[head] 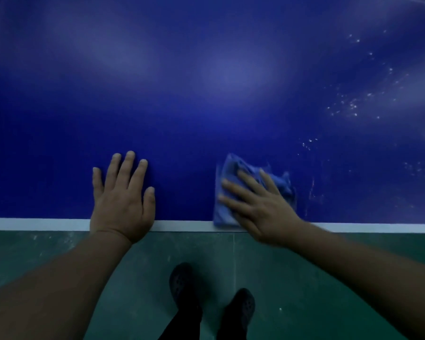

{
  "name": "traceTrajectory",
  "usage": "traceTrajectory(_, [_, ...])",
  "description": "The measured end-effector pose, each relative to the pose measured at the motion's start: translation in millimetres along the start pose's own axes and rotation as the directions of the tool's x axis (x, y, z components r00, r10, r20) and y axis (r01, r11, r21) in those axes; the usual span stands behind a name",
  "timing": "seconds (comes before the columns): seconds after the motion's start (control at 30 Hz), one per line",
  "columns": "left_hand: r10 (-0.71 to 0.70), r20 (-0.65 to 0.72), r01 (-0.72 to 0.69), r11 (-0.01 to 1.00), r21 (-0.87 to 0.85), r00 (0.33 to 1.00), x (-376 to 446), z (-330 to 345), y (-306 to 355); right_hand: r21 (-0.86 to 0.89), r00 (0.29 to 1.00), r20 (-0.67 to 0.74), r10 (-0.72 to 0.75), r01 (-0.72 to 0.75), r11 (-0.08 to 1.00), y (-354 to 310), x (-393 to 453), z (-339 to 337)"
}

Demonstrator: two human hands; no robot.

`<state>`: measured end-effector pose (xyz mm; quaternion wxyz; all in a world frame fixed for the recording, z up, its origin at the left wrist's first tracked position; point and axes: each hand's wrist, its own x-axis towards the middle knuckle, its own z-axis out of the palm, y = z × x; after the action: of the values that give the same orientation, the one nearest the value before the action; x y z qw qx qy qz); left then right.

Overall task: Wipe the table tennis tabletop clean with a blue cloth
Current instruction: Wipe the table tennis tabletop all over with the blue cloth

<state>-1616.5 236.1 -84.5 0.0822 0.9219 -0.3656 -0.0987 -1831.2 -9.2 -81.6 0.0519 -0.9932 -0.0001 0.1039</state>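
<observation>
The dark blue table tennis tabletop (182, 106) fills the upper part of the head view, with a white line (35, 224) along its near edge. A crumpled blue cloth (231, 168) lies on it close to that edge, right of centre. My right hand (258, 204) presses flat on the cloth with its fingers spread and straight. My left hand (123, 195) rests flat on the bare tabletop to the left, fingers straight, its heel on the white line. White specks and smears (349, 104) dot the surface at the right.
Below the table edge lies a green floor (304, 290) with faint dusty marks. My two feet in dark perforated shoes (184, 285) stand on it, just under the table's near edge.
</observation>
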Motion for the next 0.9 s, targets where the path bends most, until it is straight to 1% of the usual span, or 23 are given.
traceTrajectory(0.03, [0.001,-0.003,-0.001,1.0,0.0,1.0,0.0,-0.1,0.3,-0.005,0.999,0.023,-0.047,0.047,0.999,4.9,-25.3,1.9])
traceTrajectory(0.07, [0.006,-0.002,-0.006,1.0,0.0,1.0,-0.5,-0.2,0.9,-0.002,0.998,0.036,-0.052,0.052,0.999,16.8,-42.3,-0.4])
traceTrajectory(0.1, [0.009,0.0,-0.009,1.0,-0.002,1.0,-1.0,-0.1,1.4,0.002,0.999,0.04,0.004,-0.004,1.0,32.4,-50.8,-4.1])
traceTrajectory(0.13, [0.006,-0.001,-0.006,1.0,-0.002,1.0,-1.2,-0.4,1.0,0.025,0.992,0.045,0.117,-0.118,0.993,48.1,-50.9,-8.1])
traceTrajectory(0.17, [0.003,0.0,-0.003,1.0,-0.001,1.0,-0.7,-0.7,0.6,0.058,0.963,0.036,0.269,-0.27,0.961,61.2,-43.2,-12.1])
traceTrajectory(0.23, [0.006,0.009,-0.006,1.0,-0.001,1.0,0.6,-0.7,0.5,0.126,0.829,-0.02,0.558,-0.552,0.824,76.6,-12.6,-19.5])
traceTrajectory(0.27, [0.005,0.013,-0.005,1.0,-0.001,1.0,0.8,-1.2,-0.8,0.145,0.749,-0.057,0.66,-0.647,0.748,75.9,8.9,-21.6])
traceTrajectory(0.3, [0.003,0.015,-0.003,1.0,0.002,1.0,0.8,-1.9,-2.5,0.159,0.687,-0.081,0.722,-0.706,0.69,68.9,31.7,-23.7])
traceTrajectory(0.33, [0.003,0.018,-0.003,1.0,0.006,1.0,0.8,-2.4,-2.9,0.169,0.66,-0.089,0.746,-0.728,0.665,56.6,52.3,-24.1])
traceTrajectory(0.37, [0.002,0.021,-0.002,1.0,0.009,1.0,0.3,-2.8,-2.6,0.182,0.678,-0.088,0.729,-0.709,0.681,39.3,67.8,-22.8])
traceTrajectory(0.4, [0.0,0.023,0.0,1.0,0.009,1.0,-0.5,-3.5,-2.5,0.185,0.739,-0.091,0.668,-0.646,0.74,18.0,76.0,-19.5])
traceTrajectory(0.47, [-0.002,0.022,0.002,1.0,0.001,1.0,-0.7,-4.2,-2.3,0.134,0.896,-0.078,0.437,-0.425,0.895,-28.1,62.5,-9.5])
traceTrajectory(0.5, [-0.004,0.021,0.004,1.0,-0.002,1.0,-0.3,-4.5,-2.2,0.1,0.94,-0.064,0.336,-0.329,0.939,-43.4,43.3,-4.0])
traceTrajectory(0.53, [-0.007,0.02,0.007,1.0,-0.003,1.0,-0.1,-5.0,-2.1,0.081,0.956,-0.054,0.289,-0.285,0.955,-46.1,21.5,1.0])
traceTrajectory(0.57, [-0.008,0.021,0.008,1.0,-0.007,1.0,0.0,-5.4,-1.6,0.093,0.952,-0.047,0.304,-0.299,0.95,-37.6,-0.4,4.9])
traceTrajectory(0.6, [-0.009,0.022,0.009,1.0,-0.013,1.0,0.6,-5.6,-0.6,0.117,0.929,-0.043,0.367,-0.36,0.925,-21.7,-20.4,6.2])
traceTrajectory(0.63, [-0.01,0.023,0.01,1.0,-0.018,1.0,0.8,-5.9,-0.1,0.129,0.883,-0.033,0.469,-0.462,0.878,-2.6,-38.5,6.5])
traceTrajectory(0.67, [-0.008,0.026,0.008,1.0,-0.021,1.0,0.5,-6.2,0.4,0.135,0.809,-0.003,0.588,-0.583,0.802,16.2,-54.6,5.3])
traceTrajectory(0.73, [-0.008,0.024,0.009,1.0,-0.026,1.0,-0.1,-7.0,1.2,0.169,0.592,0.01,0.806,-0.795,0.582,48.0,-74.0,0.7])
traceTrajectory(0.8, [-0.008,0.025,0.008,1.0,-0.023,1.0,-0.2,-7.9,1.6,0.244,0.365,-0.02,0.931,-0.901,0.358,58.7,-64.6,-4.8])
traceTrajectory(0.83, [-0.007,0.028,0.007,1.0,-0.02,1.0,-0.4,-8.2,1.7,0.285,0.273,-0.017,0.962,-0.921,0.267,54.5,-49.4,-6.8])
traceTrajectory(0.87, [-0.008,0.031,0.009,1.0,-0.018,0.999,-0.3,-8.5,1.8,0.304,0.237,-0.005,0.971,-0.925,0.228,43.8,-30.7,-7.9])
traceTrajectory(0.9, [-0.009,0.034,0.009,1.0,-0.016,0.999,0.0,-8.9,1.9,0.306,0.276,-0.009,0.961,-0.914,0.265,28.5,-11.8,-7.4])
